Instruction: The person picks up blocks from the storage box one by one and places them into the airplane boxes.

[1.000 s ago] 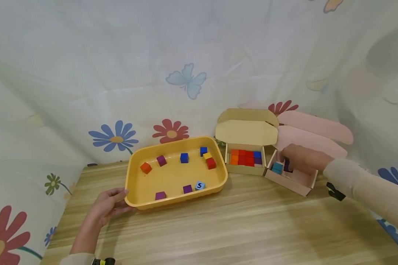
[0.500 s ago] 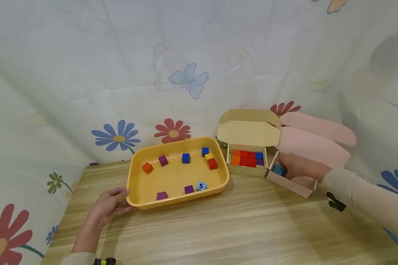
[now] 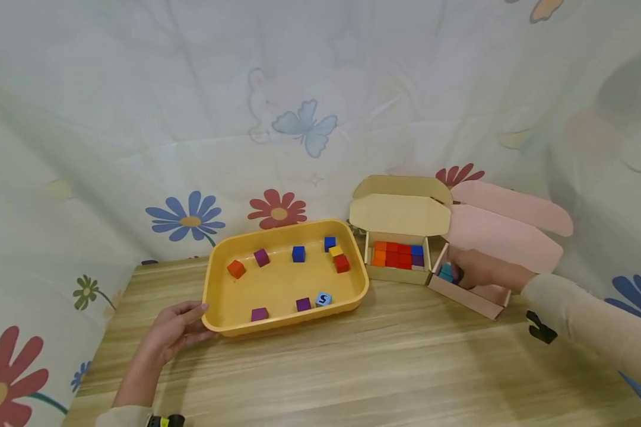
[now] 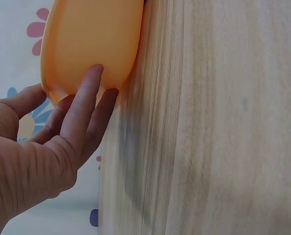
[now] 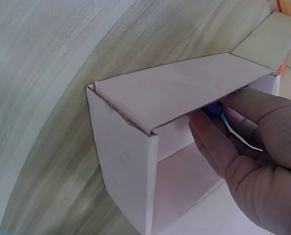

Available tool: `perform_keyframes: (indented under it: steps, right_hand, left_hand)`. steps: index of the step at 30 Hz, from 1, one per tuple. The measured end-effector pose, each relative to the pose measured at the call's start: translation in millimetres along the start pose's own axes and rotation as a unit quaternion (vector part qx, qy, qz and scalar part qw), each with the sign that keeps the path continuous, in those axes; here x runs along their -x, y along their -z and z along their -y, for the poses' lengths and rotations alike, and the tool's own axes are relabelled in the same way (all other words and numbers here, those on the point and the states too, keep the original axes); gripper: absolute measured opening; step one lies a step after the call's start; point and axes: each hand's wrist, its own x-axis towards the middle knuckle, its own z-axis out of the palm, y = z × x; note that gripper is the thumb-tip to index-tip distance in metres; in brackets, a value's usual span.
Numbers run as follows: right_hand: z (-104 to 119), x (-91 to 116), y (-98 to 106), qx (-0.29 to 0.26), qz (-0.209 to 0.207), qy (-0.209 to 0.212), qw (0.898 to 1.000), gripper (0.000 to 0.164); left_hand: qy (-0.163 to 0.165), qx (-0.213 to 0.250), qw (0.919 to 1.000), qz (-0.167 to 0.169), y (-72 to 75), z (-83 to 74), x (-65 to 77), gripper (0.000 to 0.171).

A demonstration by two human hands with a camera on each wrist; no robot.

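Observation:
At the left end of a yellow plastic tray (image 3: 278, 290), my left hand (image 3: 176, 332) grips the rim. In the left wrist view the thumb lies at the tray's edge and the fingers (image 4: 81, 115) rest against its outer wall. My right hand (image 3: 478, 270) reaches down into an open pink cardboard box (image 3: 467, 299). Between its thumb and fingers it pinches a dark purple-blue cube (image 5: 212, 108), mostly hidden by the fingers and the box wall. Right beside that cube, light-blue cubes (image 3: 446, 273) stand at the box's left end.
Inside the tray lie several loose cubes, among them an orange cube (image 3: 236, 269), a red cube (image 3: 341, 264) and a light-blue cube with a figure (image 3: 323, 299). A cream cardboard box (image 3: 397, 274) between tray and pink box holds rows of cubes. Patterned cloth (image 3: 219, 148) hangs behind the table.
My right hand has brought the dark cube leftward and down against the light-blue cubes in the pink box. The left hand stays on the tray.

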Motion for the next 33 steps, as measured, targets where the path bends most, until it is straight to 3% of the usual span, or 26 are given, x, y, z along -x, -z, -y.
perform_keyframes:
  steps: [8,11,15,22,28,33]
  right_hand:
    - [7.7,2.7,7.0,-0.019,0.002,-0.009,1.000,0.009]
    - [25.2,-3.2,20.2,0.000,-0.029,0.018,0.999,0.006]
    - [64.9,-24.5,38.4,0.014,-0.051,0.061,0.997,0.008]
    - [154.7,-88.8,48.4,0.053,-0.070,0.140,0.986,0.005]
    - [232.2,-162.1,30.6,0.103,-0.011,0.172,0.979,0.007]
    - [275.2,-226.6,6.6,0.127,0.022,0.198,0.972,0.017]
  left_hand:
    - [0.004,-0.002,1.0000,-0.005,-0.8,1.5,1.5,0.064]
    - [0.002,-0.009,1.0000,-0.003,-1.4,1.6,1.6,0.064]
    - [0.000,-0.022,0.9998,-0.005,-1.2,1.3,0.6,0.062]
    - [-0.006,-0.034,0.9992,-0.019,-0.7,0.8,0.4,0.062]
    - [-0.017,-0.035,0.9988,-0.029,-5.1,2.7,2.2,0.060]
    - [-0.017,-0.029,0.9986,-0.040,-4.7,5.9,-0.2,0.062]
